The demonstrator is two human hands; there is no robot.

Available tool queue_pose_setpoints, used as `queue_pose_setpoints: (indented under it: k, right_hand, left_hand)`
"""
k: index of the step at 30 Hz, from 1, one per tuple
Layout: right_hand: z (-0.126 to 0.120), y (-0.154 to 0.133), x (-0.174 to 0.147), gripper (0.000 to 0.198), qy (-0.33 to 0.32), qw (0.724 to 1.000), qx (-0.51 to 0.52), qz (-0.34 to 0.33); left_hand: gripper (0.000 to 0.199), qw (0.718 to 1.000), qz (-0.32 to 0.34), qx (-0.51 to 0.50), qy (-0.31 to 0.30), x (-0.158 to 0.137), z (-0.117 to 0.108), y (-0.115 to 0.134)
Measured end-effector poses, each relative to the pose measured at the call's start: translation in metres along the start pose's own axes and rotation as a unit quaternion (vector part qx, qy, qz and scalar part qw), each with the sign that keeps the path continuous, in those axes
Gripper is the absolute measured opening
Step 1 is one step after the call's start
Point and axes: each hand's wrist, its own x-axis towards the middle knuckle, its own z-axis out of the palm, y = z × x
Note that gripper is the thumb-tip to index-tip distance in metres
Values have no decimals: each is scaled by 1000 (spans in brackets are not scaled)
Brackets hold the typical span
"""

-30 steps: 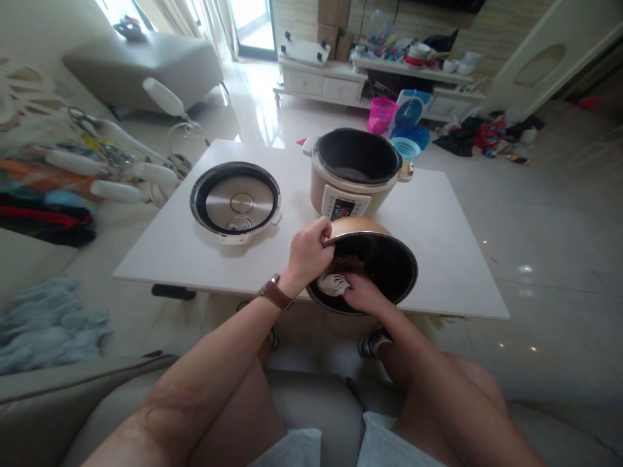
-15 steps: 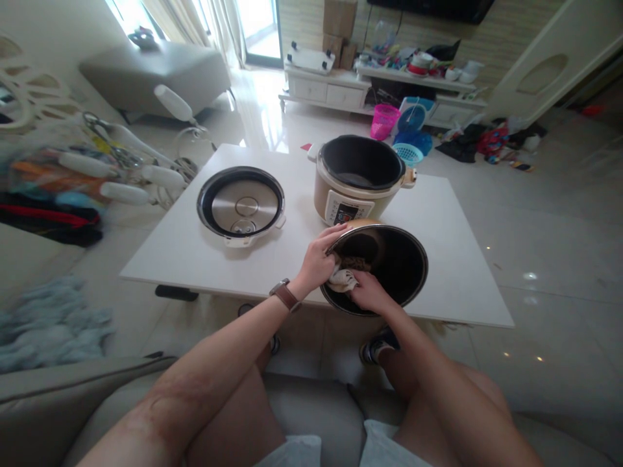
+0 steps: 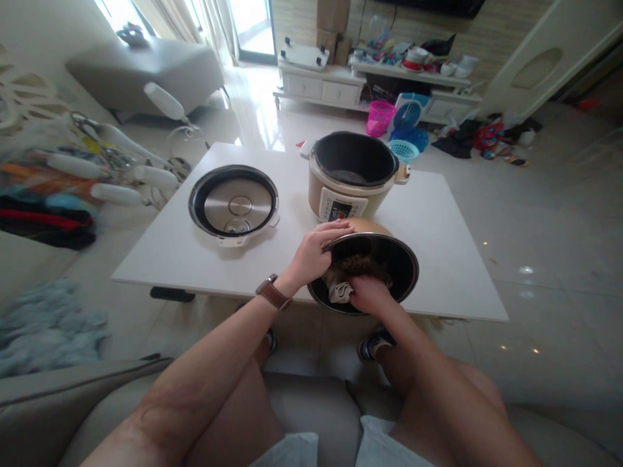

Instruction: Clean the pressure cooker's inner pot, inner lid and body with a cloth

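A dark-lined inner pot (image 3: pixel 402 259) with a golden outside is tilted towards me over the table's near edge. My left hand (image 3: pixel 314 254) grips its upper left rim, fingers over the outside and thumb at the rim. Inside the pot, my right hand (image 3: pixel 368 293) is closed on a pale, patterned cloth (image 3: pixel 339 290) against the inner wall; its fingertips are hidden. Just behind stands the beige pressure cooker body (image 3: pixel 321 188), its top uncovered and a control panel on the front. The cooker lid (image 3: pixel 241 202) lies underside up to the left.
The white table (image 3: pixel 457 259) carries all these cooker parts. I sit on a grey sofa (image 3: pixel 311 405). A lamp with white shades (image 3: pixel 117 194) stands beyond the table's left edge. On the floor behind are a pink basket (image 3: pixel 379 118) and a light-blue basket (image 3: pixel 403 150).
My right hand and the cloth have gone deeper into the pot. The pot's mouth has tipped slightly, showing more of its golden outside. The whole view has shifted a little.
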Motion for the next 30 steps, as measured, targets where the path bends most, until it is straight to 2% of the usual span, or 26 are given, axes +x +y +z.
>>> queue_pose_setpoints:
  k: [4,10,13,15,18,20,21,23,25,26,28,30]
  right_hand:
    - [6,1,1,55,27,999,16,-12]
    - [1,11,1,40,20,997,74,-9]
    - [6,8,6,36,30,989,143,-26]
    - [14,2,11,36,71,968,235,-54]
    - [25,-8,18,37,153,911,371,-97]
    - [26,-9,19,36,155,897,396,-124]
    - [23,-7,18,35,133,905,380,-138]
    - [14,0,13,32,61,942,297,-144]
    - [3,8,7,31,-2,981,169,-91]
    - [-2,10,4,32,-20,993,105,-55]
    - [-8,12,1,35,-31,999,10,-3]
    - [-10,10,-1,38,-29,999,-33,5]
  left_hand:
    - [79,1000,-10,-1,-9,-6,3,-4]
    - [84,999,-36,-18,-4,-11,9,-15]
    - [84,999,-45,-26,12,-10,13,-16]
    - [85,998,-49,-31,22,-9,16,-16]
    - [87,998,-50,-37,28,-8,19,-15]
    - [87,998,-50,-34,28,-8,17,-13]
    - [86,998,-50,-29,28,-8,15,-12]
    - [83,998,-48,-13,25,-7,9,-9]
    - [82,999,-46,5,9,-6,3,-5]
    - [82,999,-44,12,-2,-5,0,-4]
    - [82,999,-38,19,-21,-3,-4,-2]
    - [83,999,-30,22,-28,-1,-5,0]
